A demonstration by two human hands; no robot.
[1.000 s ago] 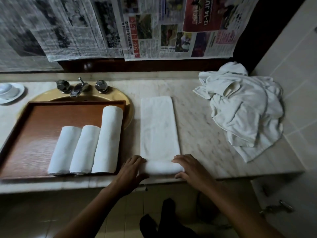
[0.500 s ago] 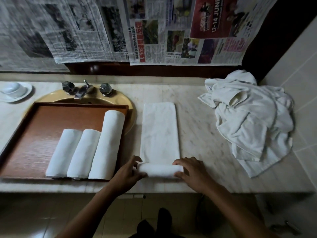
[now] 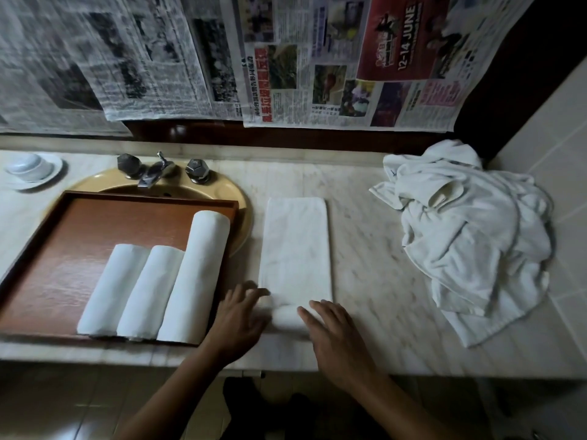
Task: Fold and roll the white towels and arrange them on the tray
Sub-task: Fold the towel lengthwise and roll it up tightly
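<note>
Currently the bench (image 3: 381,296) is carrying everything within reach: the heap of unfolded towels (image 3: 470,236) is lying at the right as stock, and the tray (image 3: 79,249) is sitting partly over the sink (image 3: 235,198) at the left, holding three rolled towels (image 3: 152,287) side by side toward its right wall, presumably leaving room for more. Between them the folded towel (image 3: 297,246) is lying as a long strip pointing away from the person, probably so a roll begun at its near end runs straight. The left hand (image 3: 238,315), blurred, and the right hand (image 3: 333,331) are resting with fingers extended, one on each end of the small roll, gripping nothing, likely pressing evenly for a tight wind.
</note>
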